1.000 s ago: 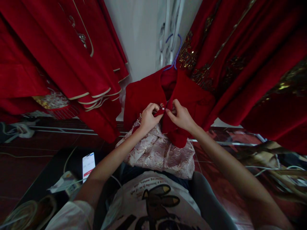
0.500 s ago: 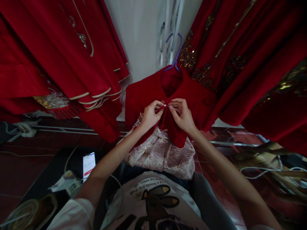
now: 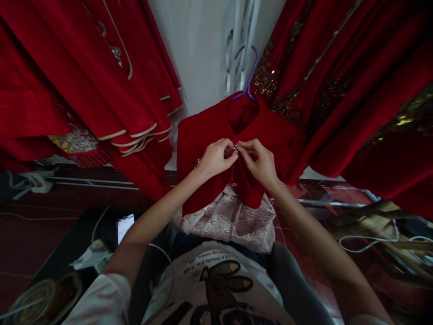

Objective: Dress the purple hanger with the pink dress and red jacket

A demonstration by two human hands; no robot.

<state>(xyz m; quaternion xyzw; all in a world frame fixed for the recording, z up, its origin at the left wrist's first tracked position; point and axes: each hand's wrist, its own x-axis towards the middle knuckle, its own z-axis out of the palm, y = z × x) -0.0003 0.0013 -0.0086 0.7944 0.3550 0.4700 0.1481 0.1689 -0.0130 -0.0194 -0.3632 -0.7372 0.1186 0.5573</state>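
A red velvet jacket (image 3: 199, 140) hangs in front of me on a purple hanger (image 3: 249, 72). My left hand (image 3: 214, 159) pinches the left front edge of the jacket just below the neckline. My right hand (image 3: 260, 161) pinches the right front edge, fingertips meeting the left hand's at a small shiny fastener (image 3: 235, 146). Both front edges are drawn together there. Under the jacket hangs a pale pink and gold brocade garment (image 3: 230, 219), resting over my lap.
Red embroidered garments hang at the left (image 3: 77, 76) and at the right (image 3: 355, 90). A phone (image 3: 124, 226) with a lit screen and a white charger with cables (image 3: 91, 255) lie at the lower left on a dark surface. White cables (image 3: 358, 241) trail on the floor at right.
The open front of the red jacket has been drawn shut below the neckline. Both hands have risen slightly and closed in on the fastener.
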